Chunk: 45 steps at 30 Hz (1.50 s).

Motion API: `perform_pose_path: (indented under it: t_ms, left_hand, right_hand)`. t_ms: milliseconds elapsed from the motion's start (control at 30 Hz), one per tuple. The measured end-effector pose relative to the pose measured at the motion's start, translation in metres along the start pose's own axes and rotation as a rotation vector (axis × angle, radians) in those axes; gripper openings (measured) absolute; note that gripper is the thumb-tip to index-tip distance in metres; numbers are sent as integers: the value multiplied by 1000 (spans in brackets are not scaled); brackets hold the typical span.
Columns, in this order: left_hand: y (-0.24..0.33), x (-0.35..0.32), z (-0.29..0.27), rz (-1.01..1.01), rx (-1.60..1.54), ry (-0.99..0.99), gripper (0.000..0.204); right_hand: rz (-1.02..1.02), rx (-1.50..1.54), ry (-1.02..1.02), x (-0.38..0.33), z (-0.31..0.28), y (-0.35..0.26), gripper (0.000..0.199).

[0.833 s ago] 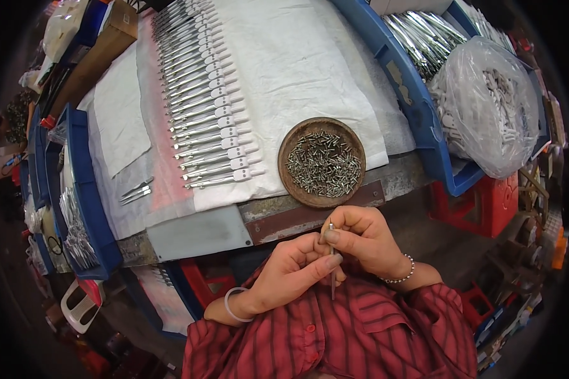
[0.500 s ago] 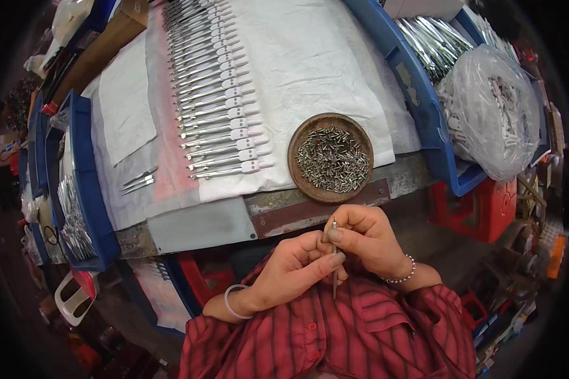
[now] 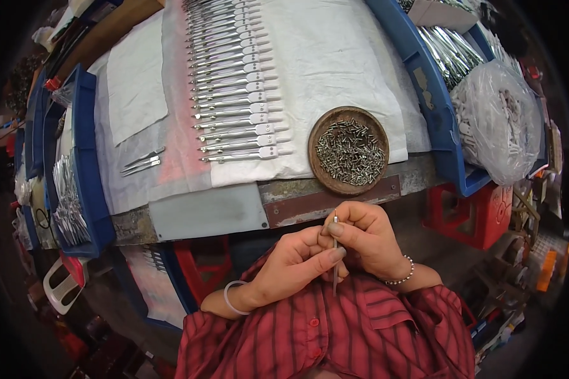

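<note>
Only the view has shifted: below the bowl [image 3: 315,165], left hand [image 3: 297,256] and right hand [image 3: 370,241] keep their grip pinched on a thin metal rod [image 3: 335,280], work apparently unfinished.

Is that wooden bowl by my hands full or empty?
Not empty: many small metal pieces lie spread across the bottom of the wooden bowl. How deep they go, I can't tell.

Bright white cloth [image 3: 335,57], dim surroundings, fisheye-bent edges, black corners.
</note>
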<state>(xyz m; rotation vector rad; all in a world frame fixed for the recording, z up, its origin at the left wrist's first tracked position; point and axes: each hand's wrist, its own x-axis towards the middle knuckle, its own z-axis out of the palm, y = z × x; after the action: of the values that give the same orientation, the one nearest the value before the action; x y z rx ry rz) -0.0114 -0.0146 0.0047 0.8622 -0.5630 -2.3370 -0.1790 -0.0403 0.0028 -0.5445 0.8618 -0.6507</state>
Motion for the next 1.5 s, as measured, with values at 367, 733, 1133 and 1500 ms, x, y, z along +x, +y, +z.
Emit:
perform_pose_path:
  t_ms: [367,733,1133,1500]
  left_hand:
    - [-13,-8,-11,73,16,0,12]
    - [-13,-8,-15,83,68,3,12]
    - [-15,-7,-17,105,105,17,6]
    - [-17,-11,-14,48,146,60,7]
  right_hand:
    - [0,-110,2,3,10,4,12]
    - [-8,-154,-17,6,9,6,14]
    - [-18,-53,38,6,7,4,12]
    - [-6,-172,-8,-3,2,4,19]
